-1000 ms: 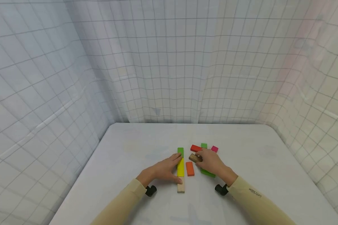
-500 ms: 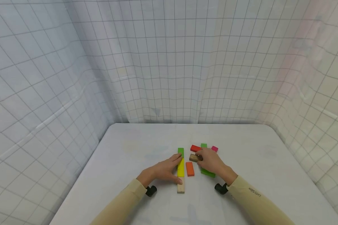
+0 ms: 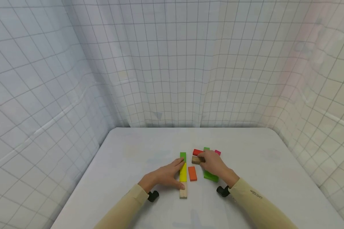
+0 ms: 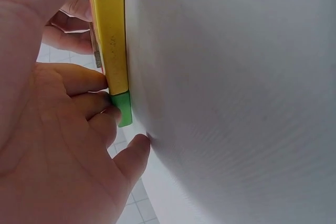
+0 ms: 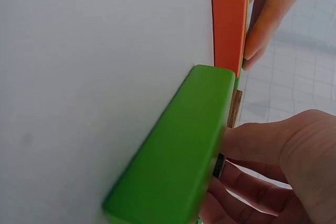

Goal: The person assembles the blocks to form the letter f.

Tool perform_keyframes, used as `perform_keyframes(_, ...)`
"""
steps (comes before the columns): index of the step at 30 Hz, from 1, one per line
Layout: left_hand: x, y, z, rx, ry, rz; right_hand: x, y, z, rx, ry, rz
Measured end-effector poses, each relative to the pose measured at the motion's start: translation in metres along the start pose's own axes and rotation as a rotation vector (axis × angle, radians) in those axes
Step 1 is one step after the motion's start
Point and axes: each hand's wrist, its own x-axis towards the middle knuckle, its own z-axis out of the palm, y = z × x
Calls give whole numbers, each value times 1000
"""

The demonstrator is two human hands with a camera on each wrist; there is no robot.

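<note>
In the head view a row of end-to-end blocks runs away from me: a pale wooden block (image 3: 183, 192), a yellow block (image 3: 183, 175) and a green block (image 3: 183, 155). My left hand (image 3: 167, 176) lies along the row's left side, thumb on the pale block and fingertips by the yellow-green joint. My right hand (image 3: 216, 163) pinches the right end of a brown wooden block (image 3: 195, 160), partly hidden under the fingers. Just beyond it lies a red block (image 3: 197, 152). An orange block (image 3: 192, 173) sits between the hands.
Under my right hand is a green block (image 3: 211, 176), large in the right wrist view. Behind the hand another green block (image 3: 206, 149) and a pink block (image 3: 218, 152) show partly. Gridded white curtains (image 3: 172, 63) enclose the white table (image 3: 137, 140).
The brown wooden block has turned from a slant to nearly level and sits closer to the red block. My right hand shifted slightly with it. My left hand stayed on the row.
</note>
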Motion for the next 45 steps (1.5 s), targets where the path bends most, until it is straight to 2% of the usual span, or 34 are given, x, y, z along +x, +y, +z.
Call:
perform_keyframes(15, 1, -3, 1, 0, -5, -4, 14, 0, 0, -13, 33, -57)
perform_keyframes(28, -5, -5, 0, -19, -8, -14, 31, -12, 4, 42, -6, -36)
perform_keyframes(37, 2, 0, -3, 3, -17, 0, 38, -5, 6, 19, -20, -37)
perform_keyframes(45, 0, 2, -4, 6, -15, -6, 41, -4, 8, -20, -17, -55)
